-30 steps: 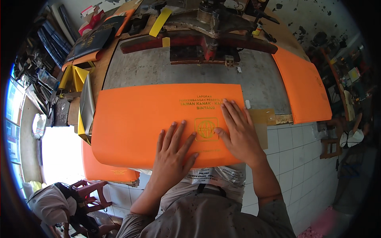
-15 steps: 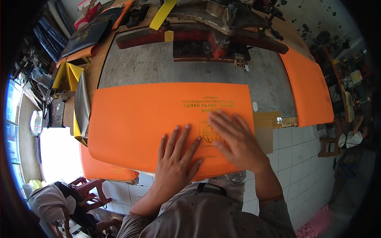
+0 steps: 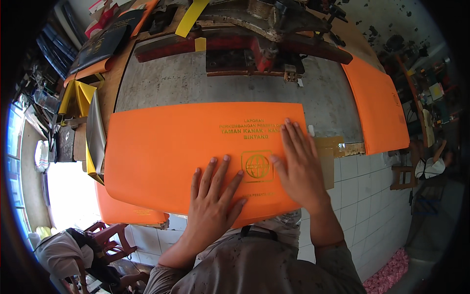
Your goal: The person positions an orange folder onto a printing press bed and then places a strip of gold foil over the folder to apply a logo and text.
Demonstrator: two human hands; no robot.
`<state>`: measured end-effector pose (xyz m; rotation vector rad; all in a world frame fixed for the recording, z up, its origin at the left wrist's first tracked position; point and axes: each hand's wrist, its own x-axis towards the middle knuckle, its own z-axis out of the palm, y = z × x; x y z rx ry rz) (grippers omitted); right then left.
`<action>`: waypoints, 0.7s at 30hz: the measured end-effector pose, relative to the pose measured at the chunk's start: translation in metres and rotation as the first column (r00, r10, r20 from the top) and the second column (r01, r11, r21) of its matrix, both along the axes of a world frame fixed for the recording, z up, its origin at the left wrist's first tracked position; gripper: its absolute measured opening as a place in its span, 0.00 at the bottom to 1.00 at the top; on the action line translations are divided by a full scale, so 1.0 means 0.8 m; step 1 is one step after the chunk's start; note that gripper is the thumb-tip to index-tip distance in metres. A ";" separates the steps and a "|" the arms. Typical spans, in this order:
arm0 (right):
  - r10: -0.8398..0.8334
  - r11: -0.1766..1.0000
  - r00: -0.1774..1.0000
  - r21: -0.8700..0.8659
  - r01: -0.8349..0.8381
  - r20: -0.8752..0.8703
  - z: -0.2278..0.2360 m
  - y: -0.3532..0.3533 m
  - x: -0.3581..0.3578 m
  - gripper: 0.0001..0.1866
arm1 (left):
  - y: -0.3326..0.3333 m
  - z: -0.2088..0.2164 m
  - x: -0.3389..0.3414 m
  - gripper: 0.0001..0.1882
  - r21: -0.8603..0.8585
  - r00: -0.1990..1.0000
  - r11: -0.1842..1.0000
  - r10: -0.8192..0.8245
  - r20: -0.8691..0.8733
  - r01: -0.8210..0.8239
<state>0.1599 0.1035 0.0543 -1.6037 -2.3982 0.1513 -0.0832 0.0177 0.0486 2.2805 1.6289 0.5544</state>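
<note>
White tiles (image 3: 362, 183) showed on the near right, beyond the edge of the grey surface (image 3: 161, 83), and a heavy press (image 3: 264, 29) stood over its far side. On the near half, between me and the press, lay the orange cover (image 3: 161, 157), its near edge bowing out toward my waist. Its marking looked done to me: the gold lettering (image 3: 252, 130) and the gold emblem (image 3: 257, 167) were both on it. I judged that it had yet to join the orange stack (image 3: 377, 108) on the right; whether anything more was left to do to it, I couldn't tell.

The cover looked smooth and bright, wide from left to right, with a rounded near-left corner. All the gold sat toward its right end, the emblem a globe inside a square frame. My left grip (image 3: 211, 198) lay palm down near the middle, fingers spread; my right grip (image 3: 302, 171) lay flat by the right edge, hiding the ends of some lines. Both were opened out, with nothing pinched in them.
</note>
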 end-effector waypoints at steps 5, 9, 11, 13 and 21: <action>0.280 0.955 0.947 -0.057 -0.292 -0.159 0.016 -0.010 -0.024 0.36 | 0.001 0.003 0.003 0.30 -0.001 1.000 1.000 0.011 0.010 -0.011; 0.099 0.994 0.992 -0.030 -0.102 -0.084 0.000 0.010 -0.006 0.35 | -0.001 0.001 0.001 0.31 0.005 1.000 1.000 -0.001 -0.004 0.001; -0.029 0.996 0.999 0.078 0.032 -0.039 -0.003 0.005 -0.014 0.36 | -0.001 -0.001 0.002 0.31 0.008 1.000 1.000 0.000 -0.007 0.000; 0.105 0.994 0.990 0.022 -0.104 -0.090 0.002 -0.008 -0.023 0.36 | -0.001 0.000 0.002 0.31 0.011 1.000 1.000 -0.001 -0.008 0.001; 0.127 0.984 0.990 0.130 -0.118 -0.064 0.005 0.009 0.001 0.28 | -0.001 -0.002 0.002 0.30 0.032 1.000 0.999 -0.005 -0.002 0.005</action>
